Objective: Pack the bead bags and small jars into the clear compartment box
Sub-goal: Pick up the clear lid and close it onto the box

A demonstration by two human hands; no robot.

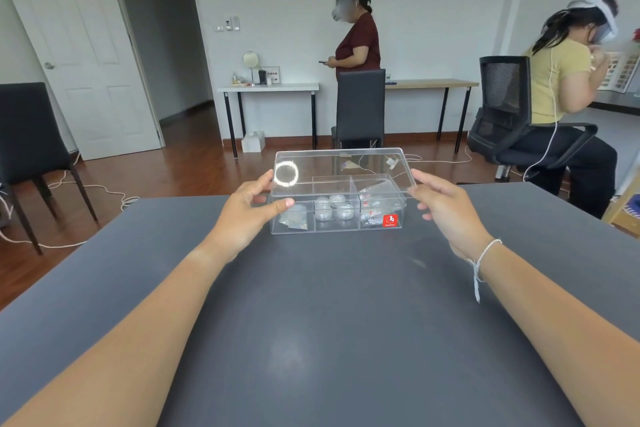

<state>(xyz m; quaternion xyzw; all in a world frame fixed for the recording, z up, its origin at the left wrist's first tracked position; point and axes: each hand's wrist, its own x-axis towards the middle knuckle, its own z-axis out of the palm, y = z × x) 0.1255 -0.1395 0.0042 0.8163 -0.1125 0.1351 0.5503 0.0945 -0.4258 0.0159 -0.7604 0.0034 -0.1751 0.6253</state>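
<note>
The clear compartment box (337, 229) stands near the far edge of the dark grey table (311, 322). Its clear lid (341, 168) hangs tilted just above it. My left hand (251, 211) grips the lid's left edge and my right hand (446, 208) holds its right edge. Inside, small clear jars (334, 210) fill the middle compartment. Bead bags (375, 203) lie in the right compartment, and another bead bag (294, 220) is in the left one. A red sticker (390, 220) marks the box's front right corner.
Beyond the table a dark chair (360, 107) faces me, with a standing person (356, 42) behind it. A seated person (561, 97) on an office chair is at the right. Another chair (31, 149) and floor cables (104, 189) are at the left.
</note>
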